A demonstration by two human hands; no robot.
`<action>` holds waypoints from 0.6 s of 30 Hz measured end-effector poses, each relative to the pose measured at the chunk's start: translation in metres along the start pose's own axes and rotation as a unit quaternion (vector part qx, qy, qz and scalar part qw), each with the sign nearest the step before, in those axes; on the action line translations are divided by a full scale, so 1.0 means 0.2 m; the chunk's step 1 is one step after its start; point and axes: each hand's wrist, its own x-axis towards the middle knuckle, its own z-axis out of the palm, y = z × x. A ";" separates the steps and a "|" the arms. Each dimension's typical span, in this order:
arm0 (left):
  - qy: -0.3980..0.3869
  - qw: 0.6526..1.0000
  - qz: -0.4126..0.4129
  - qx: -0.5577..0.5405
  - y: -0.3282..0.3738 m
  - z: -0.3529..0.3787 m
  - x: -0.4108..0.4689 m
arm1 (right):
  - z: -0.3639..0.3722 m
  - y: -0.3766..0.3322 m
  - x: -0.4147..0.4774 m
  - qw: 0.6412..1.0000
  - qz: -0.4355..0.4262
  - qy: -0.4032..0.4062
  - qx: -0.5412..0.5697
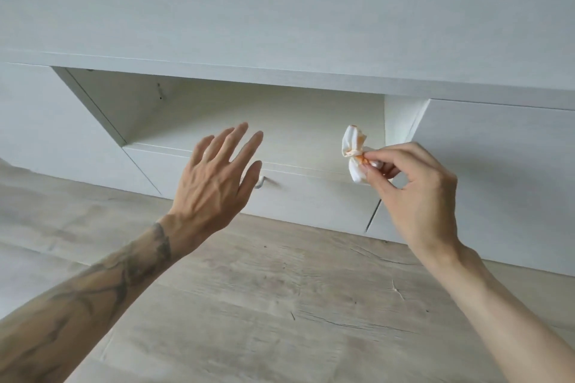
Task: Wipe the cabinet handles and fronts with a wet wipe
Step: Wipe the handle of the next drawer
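Wipe (353,151): we are pinching it in the right hand (417,196). Thumb and fingertips (375,164) are closing on its middle, so it is flaring above and below the pinch like a bow. Orange marks are showing at the pinch and on the upper lobe. It is hanging just beyond the fingertips, in front of the upper right of the drawer (311,200); we cannot tell whether it is touching.

Left hand (214,183): holding nothing, fingers straight and spread wide, palm toward the drawer. The handle (260,184) is peeking out just past the thumb and is mostly hidden behind the hand. Contact is unclear.

Handling, our judgement: the wipe is looking very light, soft and limp. Bunched like this it is offering only a small working face. We are expecting it to serve better opened out and pressed flat under the finger pads for the fronts, then wrapped round the handle between thumb and forefinger. Being damp, it should cling rather than slip, so a light pinch is enough. The stained part wants turning away from the white surface, or it may smear.

The handle is looking thin and rigid, the fronts smooth and hard. The door (497,171) is lying right of the right knuckles, and the niche (249,112) beyond the left fingertips.
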 end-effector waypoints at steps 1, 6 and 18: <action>-0.006 1.000 0.006 -0.006 -0.08 0.03 0.00 | 0.07 -0.04 0.01 1.000 0.005 -0.005 -0.013; -0.016 0.998 0.038 -0.041 -0.45 0.22 0.03 | 0.37 -0.22 0.06 0.996 0.057 -0.039 -0.059; -0.084 0.991 0.067 -0.077 -0.85 0.49 0.12 | 0.87 -0.34 0.05 0.984 0.148 -0.072 -0.067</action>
